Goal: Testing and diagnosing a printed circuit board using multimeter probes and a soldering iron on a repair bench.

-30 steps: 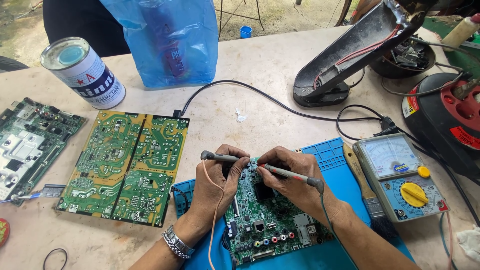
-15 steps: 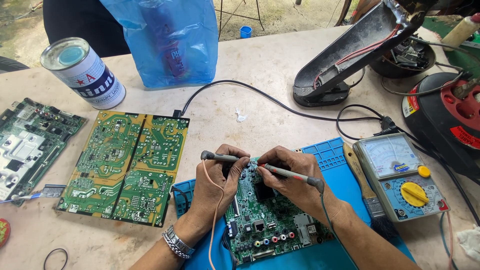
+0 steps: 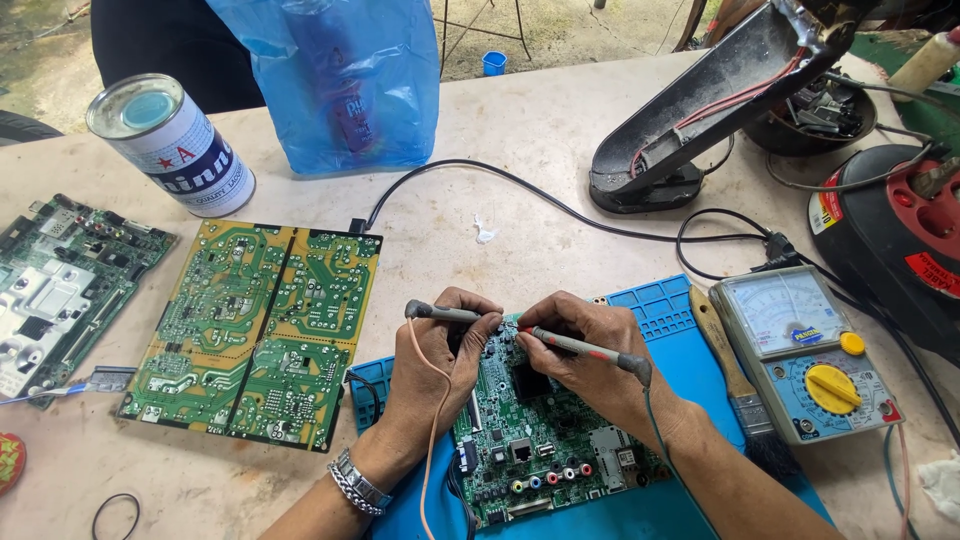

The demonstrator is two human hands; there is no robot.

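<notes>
Two test probes meet over a small green circuit board [image 3: 540,440] that lies on a blue mat [image 3: 680,310] at the near middle of the bench [image 3: 540,120]. Left hand [image 3: 435,365] has its grip pinched on a grey probe [image 3: 445,313]; right hand [image 3: 590,355] has its grip pinched on a second probe [image 3: 590,348], both tips down at the board's far edge. An analogue meter [image 3: 800,350] sits just right of the mat, beside a brush [image 3: 725,365]. Left of the mat lies a larger yellow-green board [image 3: 255,330], and farther left another board [image 3: 60,280]. A tin can [image 3: 175,145] and blue bag [image 3: 340,80] stand at the far side.
</notes>
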